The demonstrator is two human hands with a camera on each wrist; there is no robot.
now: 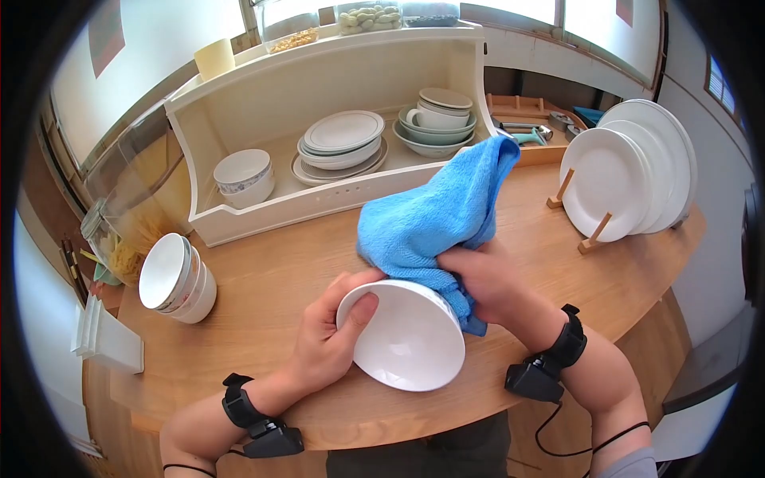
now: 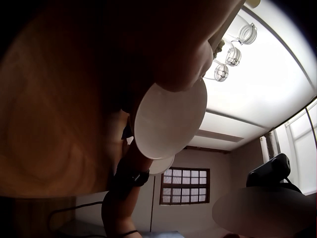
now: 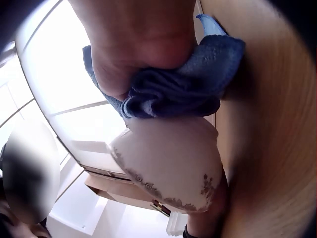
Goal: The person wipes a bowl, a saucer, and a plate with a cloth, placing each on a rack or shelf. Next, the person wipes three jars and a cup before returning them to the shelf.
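Observation:
My left hand (image 1: 335, 327) grips a white bowl (image 1: 410, 342) by its rim, the thumb inside and the fingers behind. The bowl is tilted so its inside faces me in the head view. Its outside, with a floral band along the rim (image 3: 148, 191), shows in the right wrist view. My right hand (image 1: 486, 279) holds a bunched blue cloth (image 1: 430, 215) against the far outer side of the bowl. Part of the cloth stands up above the hand, and folds of it (image 3: 173, 94) press on the bowl's base. The right fingertips are hidden in the cloth.
Stacked bowls (image 1: 179, 279) stand at the left, near white plastic containers (image 1: 111, 338). A cream shelf (image 1: 335, 199) with dishes runs along the back. Plates (image 1: 610, 183) stand in a wooden rack at the right. A tray of tools (image 1: 526, 127) lies behind.

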